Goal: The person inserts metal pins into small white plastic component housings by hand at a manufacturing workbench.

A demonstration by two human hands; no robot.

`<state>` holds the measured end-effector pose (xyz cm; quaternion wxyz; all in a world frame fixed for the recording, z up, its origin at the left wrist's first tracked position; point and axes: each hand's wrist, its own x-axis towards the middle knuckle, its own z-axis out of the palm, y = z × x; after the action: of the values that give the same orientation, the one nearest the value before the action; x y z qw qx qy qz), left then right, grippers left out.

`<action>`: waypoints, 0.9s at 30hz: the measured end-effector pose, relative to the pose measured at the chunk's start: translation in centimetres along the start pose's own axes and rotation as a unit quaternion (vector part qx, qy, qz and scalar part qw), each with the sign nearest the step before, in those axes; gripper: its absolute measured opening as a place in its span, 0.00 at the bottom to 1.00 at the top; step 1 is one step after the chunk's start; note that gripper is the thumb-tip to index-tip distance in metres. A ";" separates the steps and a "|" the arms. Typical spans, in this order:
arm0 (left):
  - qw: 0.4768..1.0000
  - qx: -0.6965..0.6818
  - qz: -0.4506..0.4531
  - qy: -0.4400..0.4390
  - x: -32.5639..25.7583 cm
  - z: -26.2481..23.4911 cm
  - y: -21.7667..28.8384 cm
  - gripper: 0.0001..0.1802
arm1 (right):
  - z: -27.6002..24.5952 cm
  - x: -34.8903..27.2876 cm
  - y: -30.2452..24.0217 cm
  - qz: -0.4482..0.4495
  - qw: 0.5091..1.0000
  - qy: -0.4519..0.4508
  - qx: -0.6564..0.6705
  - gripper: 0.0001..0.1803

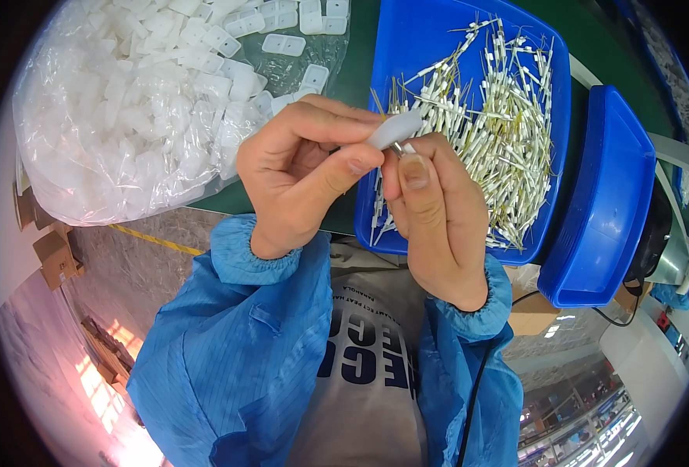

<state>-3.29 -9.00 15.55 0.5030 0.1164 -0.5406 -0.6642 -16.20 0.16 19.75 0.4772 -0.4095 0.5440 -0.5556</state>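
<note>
Both hands are in the middle, above the near edge of the bench. Thumb and fingers of the left hand pinch a white plastic piece, which is held tilted. Just beside, the right hand grips a small metal part between its thumb and fingers; this part reaches to the lower side of the white piece, but whether it goes inside, I cannot tell. Blue sleeves with elastic cuffs cover both forearms.

Beyond the right hand is a blue tray, in which a heap of thin white parts with wire ends lies in many directions. A second blue tray, narrower, stands to the right of it. On the left side, a clear plastic bag contains many white pieces, and several similar loose pieces lie near its upper right side. Farther down on the left, a cardboard box and a yellow stripe are visible.
</note>
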 end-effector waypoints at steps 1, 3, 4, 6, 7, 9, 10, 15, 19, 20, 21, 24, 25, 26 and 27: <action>1.000 0.003 0.000 -0.002 0.0 0.0 0.0 0.09 | 0.0 0.0 0.1 0.000 1.000 0.000 0.000 0.15; 1.000 -0.012 -0.002 0.003 0.0 0.2 0.0 0.09 | 0.1 0.2 0.3 -0.018 1.000 0.003 0.013 0.15; 1.000 -0.027 -0.003 0.009 0.0 0.3 0.0 0.09 | -0.1 0.1 0.2 -0.018 1.000 0.003 0.012 0.15; 0.999 -0.039 -0.011 0.014 -0.2 0.4 0.0 0.09 | -0.7 0.1 -0.2 -0.007 0.999 -0.022 -0.033 0.09; 0.998 -0.052 -0.019 0.019 -0.2 0.4 0.0 0.09 | -0.8 0.1 -0.3 -0.007 0.999 -0.023 -0.033 0.09; 0.999 -0.036 -0.021 0.015 -0.1 0.3 0.0 0.09 | -1.0 0.0 -0.6 -0.026 0.996 -0.011 -0.089 0.07; 0.999 -0.019 -0.024 0.012 -0.1 0.2 -0.1 0.09 | -1.1 0.0 -0.6 -0.026 0.996 -0.010 -0.090 0.07; 0.998 0.056 -0.019 0.009 0.0 0.4 -0.4 0.10 | -0.6 -0.2 -1.1 -0.042 0.979 0.042 -0.196 0.11; 0.999 0.032 -0.002 -0.011 0.1 -0.1 -0.9 0.12 | -0.7 -0.1 -0.7 -0.069 0.969 0.055 -0.233 0.09; 0.999 0.032 -0.002 -0.012 0.2 -0.1 -0.9 0.12 | -1.0 0.0 -0.7 -0.064 0.976 0.037 -0.204 0.06; 0.999 0.038 0.005 -0.011 0.3 0.0 -0.9 0.12 | -1.1 0.1 -0.6 -0.059 0.982 0.020 -0.176 0.07; 0.997 0.072 0.031 -0.013 0.4 -0.3 -0.9 0.11 | -0.7 0.3 -0.3 -0.094 0.968 0.051 -0.226 0.07; 0.994 0.099 0.050 -0.015 0.5 -0.6 -0.9 0.11 | -0.5 0.2 -0.2 -0.094 0.968 0.051 -0.226 0.07; 0.994 0.099 0.050 -0.014 0.7 -0.8 -0.8 0.11 | -0.4 0.1 0.1 -0.124 0.952 0.066 -0.273 0.07; 0.987 0.138 0.074 -0.034 1.0 -1.0 -0.5 0.11 | -0.3 0.1 0.3 -0.154 0.932 0.080 -0.318 0.07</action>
<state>-3.32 -10.47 15.13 0.5111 0.1219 -0.6509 -0.5479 -16.47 0.18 19.45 0.1858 -0.5730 0.6586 -0.4510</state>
